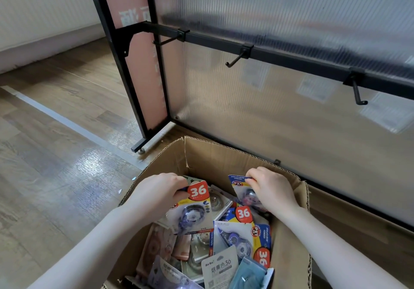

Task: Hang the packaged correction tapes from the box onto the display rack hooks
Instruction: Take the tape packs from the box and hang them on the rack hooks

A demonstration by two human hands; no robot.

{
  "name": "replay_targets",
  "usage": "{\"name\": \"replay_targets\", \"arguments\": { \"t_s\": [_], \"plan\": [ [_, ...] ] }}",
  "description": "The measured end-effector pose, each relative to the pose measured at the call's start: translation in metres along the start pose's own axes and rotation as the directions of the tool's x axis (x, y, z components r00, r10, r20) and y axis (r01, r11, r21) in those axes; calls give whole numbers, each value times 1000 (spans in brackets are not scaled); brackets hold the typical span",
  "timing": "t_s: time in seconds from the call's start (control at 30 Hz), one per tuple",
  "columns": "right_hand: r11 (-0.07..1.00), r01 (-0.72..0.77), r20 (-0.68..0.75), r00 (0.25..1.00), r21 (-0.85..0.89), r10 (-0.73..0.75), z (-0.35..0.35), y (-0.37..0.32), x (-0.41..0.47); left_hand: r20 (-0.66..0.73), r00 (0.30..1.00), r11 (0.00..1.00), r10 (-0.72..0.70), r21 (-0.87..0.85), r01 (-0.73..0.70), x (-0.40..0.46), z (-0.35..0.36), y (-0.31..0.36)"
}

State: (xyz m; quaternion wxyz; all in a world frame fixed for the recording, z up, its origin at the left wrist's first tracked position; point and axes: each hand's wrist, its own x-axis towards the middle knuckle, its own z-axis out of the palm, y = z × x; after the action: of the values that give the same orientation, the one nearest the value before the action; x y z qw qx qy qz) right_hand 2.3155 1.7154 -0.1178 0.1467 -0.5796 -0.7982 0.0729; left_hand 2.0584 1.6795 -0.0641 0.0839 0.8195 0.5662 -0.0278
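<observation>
An open cardboard box [224,154] on the floor holds several packaged correction tapes. My left hand [161,190] grips the top edge of a yellow pack marked 36 [195,210] and holds it above the pile. My right hand [271,188] pinches the top of a blue pack [242,188] lifted at the box's far side. More packs [242,237] lie loose below both hands. Behind the box stands the black display rack, its rail [291,59] carrying three bare hooks: left [167,40], middle [235,60], right [358,94].
A ribbed translucent panel [291,120] backs the rack. The rack's black leg [139,147] stands on the wooden floor left of the box. A pale strip [56,116] crosses the floor on the left. A white wall [44,15] runs along the far left.
</observation>
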Motion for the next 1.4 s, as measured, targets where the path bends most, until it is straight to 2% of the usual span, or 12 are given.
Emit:
{"name": "replay_targets", "arguments": {
  "t_s": [0.23,0.43,0.57,0.63,0.73,0.87,1.03,1.13,1.4],
  "plan": [
    [999,-11,-51,999,53,14,-9,-9,4,-98,995,999,6,-43,-11,6,0,13],
    [989,-2,-179,984,147,29,-39,-1,3,-247,968,993,-42,-120,12,14,-6,17],
    [983,-16,-294,953,181,70,-67,9,-8,-369,926,975,-74,-221,-10,18,-22,23],
    [978,-48,-312,944,202,110,-87,12,-19,-382,922,975,-62,-222,-26,17,-39,31],
    [970,-106,-264,951,217,163,-125,10,-42,-332,942,970,-43,-241,-40,9,-79,51],
    [951,-177,-230,944,255,238,-197,-5,-65,-330,944,962,-8,-261,-83,1,-156,85],
    [942,-222,-263,921,253,288,-309,-18,-81,-326,942,942,84,-283,-182,-4,-259,130],
    [927,-290,-295,888,237,353,-372,-17,-92,-343,929,946,139,-232,-227,-8,-316,158],
    [909,-350,-364,836,226,412,-481,-6,-122,-351,909,914,222,-249,-320,-15,-409,216]
  ]
}}
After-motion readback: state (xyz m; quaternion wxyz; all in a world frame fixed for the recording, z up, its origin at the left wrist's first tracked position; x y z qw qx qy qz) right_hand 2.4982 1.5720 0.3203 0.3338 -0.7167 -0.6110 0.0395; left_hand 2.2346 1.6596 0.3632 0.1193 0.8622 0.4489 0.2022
